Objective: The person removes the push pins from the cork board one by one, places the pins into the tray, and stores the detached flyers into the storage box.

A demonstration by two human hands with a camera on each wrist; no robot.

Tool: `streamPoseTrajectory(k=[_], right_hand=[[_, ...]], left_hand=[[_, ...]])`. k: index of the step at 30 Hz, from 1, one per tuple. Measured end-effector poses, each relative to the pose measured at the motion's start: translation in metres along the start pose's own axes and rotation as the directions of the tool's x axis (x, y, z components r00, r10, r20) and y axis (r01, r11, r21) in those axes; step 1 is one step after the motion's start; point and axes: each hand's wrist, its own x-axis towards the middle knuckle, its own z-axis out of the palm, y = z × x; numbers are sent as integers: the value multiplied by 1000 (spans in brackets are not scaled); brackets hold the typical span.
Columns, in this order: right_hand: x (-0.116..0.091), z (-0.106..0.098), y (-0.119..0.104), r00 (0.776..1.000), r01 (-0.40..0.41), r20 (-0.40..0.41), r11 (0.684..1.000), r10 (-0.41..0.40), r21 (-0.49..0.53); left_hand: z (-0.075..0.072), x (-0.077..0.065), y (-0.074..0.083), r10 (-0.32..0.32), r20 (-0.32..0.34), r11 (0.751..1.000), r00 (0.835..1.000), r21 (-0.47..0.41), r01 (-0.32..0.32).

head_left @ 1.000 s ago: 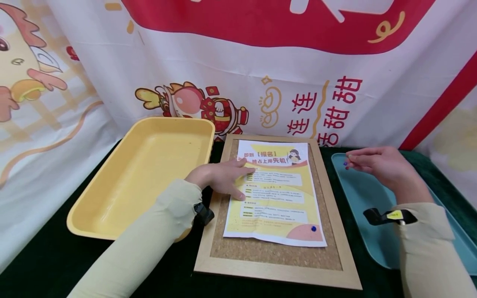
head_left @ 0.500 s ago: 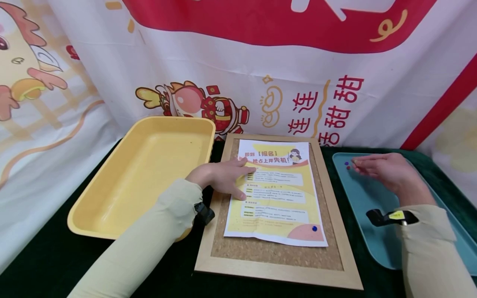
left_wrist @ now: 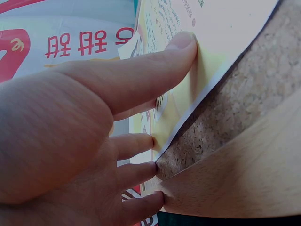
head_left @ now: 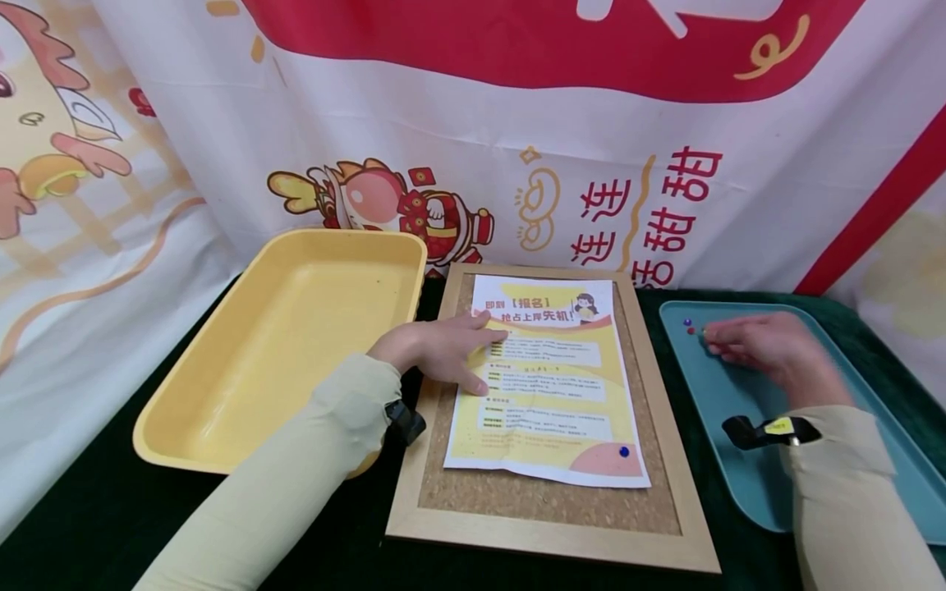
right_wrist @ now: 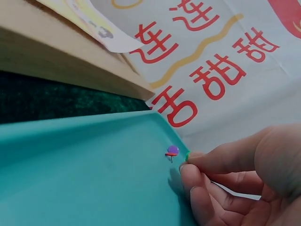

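Observation:
My left hand (head_left: 443,349) lies spread over the left edge of a yellow printed sheet (head_left: 543,394) on a wood-framed corkboard (head_left: 547,505). Its thumb presses the paper in the left wrist view, with other fingertips along the sheet's edge and the frame. A blue pushpin (head_left: 624,451) sits in the sheet's lower right corner. Over the far end of the teal tray (head_left: 727,390), my right hand (head_left: 764,349) pinches a green pushpin (right_wrist: 187,156) between thumb and index finger, mostly covered by them. Beside those fingertips lie a blue-purple pushpin (right_wrist: 173,149) and a red pushpin (head_left: 691,332).
A deep yellow bin (head_left: 296,328) stands left of the corkboard, partly behind my left forearm. Dark green cloth (head_left: 332,542) covers the table. A white printed banner (head_left: 480,107) hangs right behind the board and tray.
My right hand has drawn back slightly to the right and toward me, so the blue and red pins now show apart from its fingertips. The left hand has stayed put.

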Motion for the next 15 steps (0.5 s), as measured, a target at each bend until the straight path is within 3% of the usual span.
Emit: streamPoseTrajectory(k=[15], right_hand=[[4, 8, -1, 992, -97, -90, 994, 92, -50]], left_hand=[[-1, 1, -3, 16, 6, 1000, 1000, 10, -16]])
